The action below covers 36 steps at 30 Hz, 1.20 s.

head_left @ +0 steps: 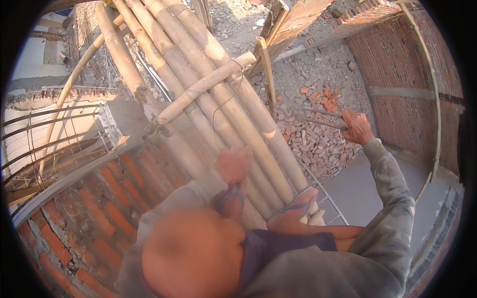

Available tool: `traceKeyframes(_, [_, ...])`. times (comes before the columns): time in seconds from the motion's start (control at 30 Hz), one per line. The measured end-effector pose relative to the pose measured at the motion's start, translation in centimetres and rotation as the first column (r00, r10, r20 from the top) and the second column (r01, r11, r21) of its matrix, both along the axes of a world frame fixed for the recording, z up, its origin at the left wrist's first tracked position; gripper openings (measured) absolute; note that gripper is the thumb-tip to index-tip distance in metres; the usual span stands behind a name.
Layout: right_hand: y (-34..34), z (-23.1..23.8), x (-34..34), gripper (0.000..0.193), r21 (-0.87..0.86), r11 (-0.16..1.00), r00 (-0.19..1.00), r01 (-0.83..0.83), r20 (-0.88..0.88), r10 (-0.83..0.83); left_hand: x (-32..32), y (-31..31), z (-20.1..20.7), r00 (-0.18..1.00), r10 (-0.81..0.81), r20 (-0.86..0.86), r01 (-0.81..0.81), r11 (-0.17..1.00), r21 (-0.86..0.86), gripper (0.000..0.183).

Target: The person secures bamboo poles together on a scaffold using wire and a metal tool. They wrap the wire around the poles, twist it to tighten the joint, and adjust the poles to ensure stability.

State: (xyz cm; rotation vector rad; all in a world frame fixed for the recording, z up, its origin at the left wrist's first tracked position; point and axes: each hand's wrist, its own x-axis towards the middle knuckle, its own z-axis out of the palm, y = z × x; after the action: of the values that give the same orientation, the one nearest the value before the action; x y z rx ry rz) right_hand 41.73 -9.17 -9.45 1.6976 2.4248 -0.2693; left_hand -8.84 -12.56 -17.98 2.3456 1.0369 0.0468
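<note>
Out to the right, my right hand [357,127] is closed around a tool with two long, thin, roughly parallel metal bars [322,118], which point left over the rubble below. Its exact kind is unclear. My left hand [233,165] is over the bamboo poles [218,102], close to the brick wall [107,218]. Motion smears its fingers, so I cannot see whether it holds anything. A shorter bamboo crosspiece [206,87] lies across the poles, with thin ties at the crossings.
My sandalled feet [298,203] rest on the poles, high above broken bricks [318,149]. A ladder-like metal frame [328,198] stands below right. Curved rebar [54,116] sticks out at left. Wooden boards [293,22] rise at the back, and a tall brick wall [400,74] stands right.
</note>
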Motion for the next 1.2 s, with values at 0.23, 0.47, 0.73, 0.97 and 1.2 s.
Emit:
traceKeyframes(0.23, [-1.4,4.2,-4.3,0.027,-0.141,0.887,0.896,-0.439,-0.001,0.444,-0.3,1.5,-0.7,0.978,-0.141,-0.151,0.123,0.985,-0.122,0.026])
traceKeyframes(0.47, [-9.5,-3.7,-7.7,0.025,-0.236,0.824,0.849,-0.515,-0.273,0.453,-1.5,0.3,-4.2,0.975,-0.113,0.192,0.153,0.966,-0.209,0.034])
traceKeyframes(0.73, [-12.2,-6.8,-10.5,0.036,-0.368,0.797,0.864,-0.479,-0.359,0.353,-0.2,1.1,-0.8,0.968,-0.199,-0.150,0.166,0.964,-0.206,0.047])
traceKeyframes(0.97, [-11.5,-5.0,-11.1,0.031,-0.500,0.722,0.873,-0.478,-0.359,0.329,-0.3,1.7,0.7,0.953,-0.238,-0.186,0.207,0.963,-0.172,0.051])
traceKeyframes(1.2, [-11.8,-5.1,-13.8,0.034,-0.404,0.814,0.899,-0.416,-0.320,0.300,0.0,1.5,0.1,0.961,-0.181,-0.208,0.126,0.959,-0.253,0.049])
